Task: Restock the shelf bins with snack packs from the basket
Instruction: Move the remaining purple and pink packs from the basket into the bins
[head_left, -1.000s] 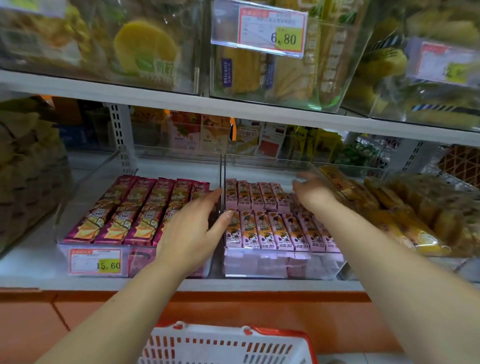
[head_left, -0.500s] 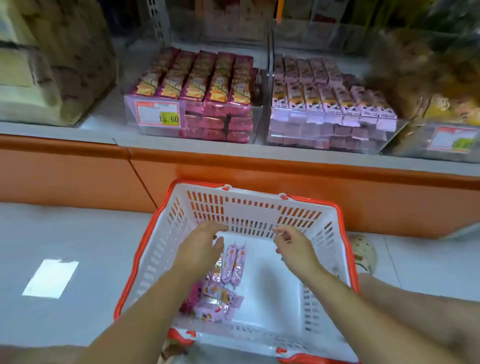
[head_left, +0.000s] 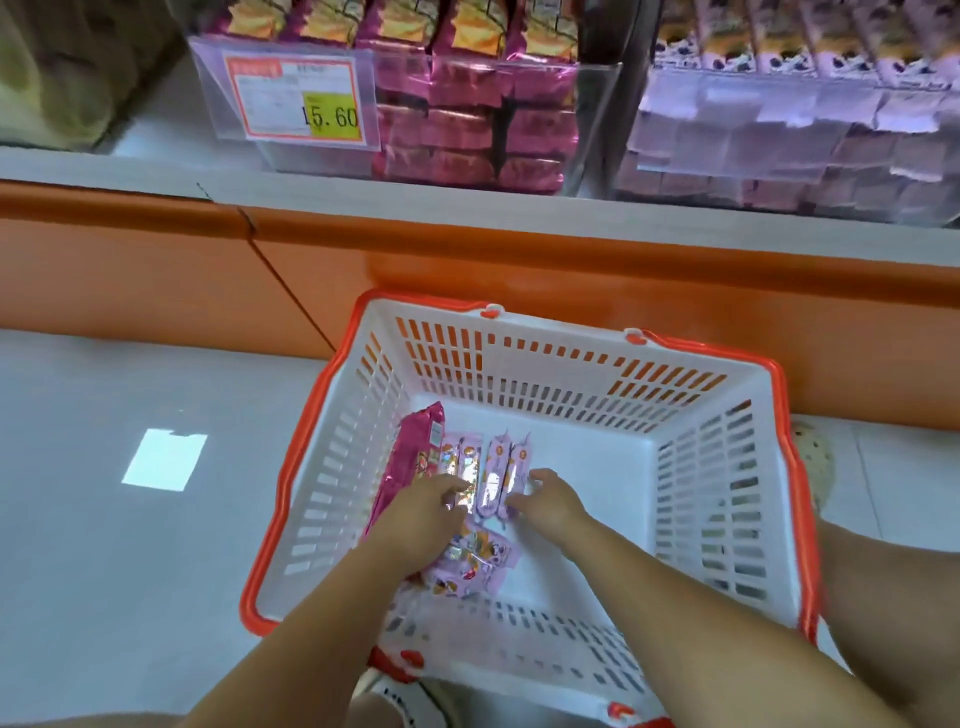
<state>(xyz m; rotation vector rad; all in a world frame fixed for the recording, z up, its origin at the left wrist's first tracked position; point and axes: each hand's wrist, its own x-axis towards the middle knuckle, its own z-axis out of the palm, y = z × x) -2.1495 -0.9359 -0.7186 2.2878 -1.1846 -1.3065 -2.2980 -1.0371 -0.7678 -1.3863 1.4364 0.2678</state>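
A white basket with an orange rim (head_left: 571, 335) stands on the floor below the shelf. At its left wall leans a dark pink pack (head_left: 415, 441). Beside that lie two shiny pale pink packs (head_left: 460, 457) and two lilac packs (head_left: 500, 467), with several more loose packs (head_left: 480, 564) nearer me. My left hand (head_left: 423, 517) reaches in, its fingers curled over the lower ends of the shiny packs. My right hand (head_left: 548, 501) touches the right edge of the lilac packs with spread fingertips. Above are two clear shelf bins, the left one (head_left: 467, 130) holding dark pink packs and the right one (head_left: 779, 135) lilac ones.
A price tag reading 15.60 (head_left: 301, 98) hangs on the left bin. An orange base panel (head_left: 519, 249) runs under the shelf edge, right behind the basket. Grey floor (head_left: 104, 519) spreads to the left. A shoe (head_left: 405, 696) shows below the basket.
Both hands left the shelf bins and came down into the basket. They have since sunk from the far wall onto the packs at the bottom, and my view has dropped closer.
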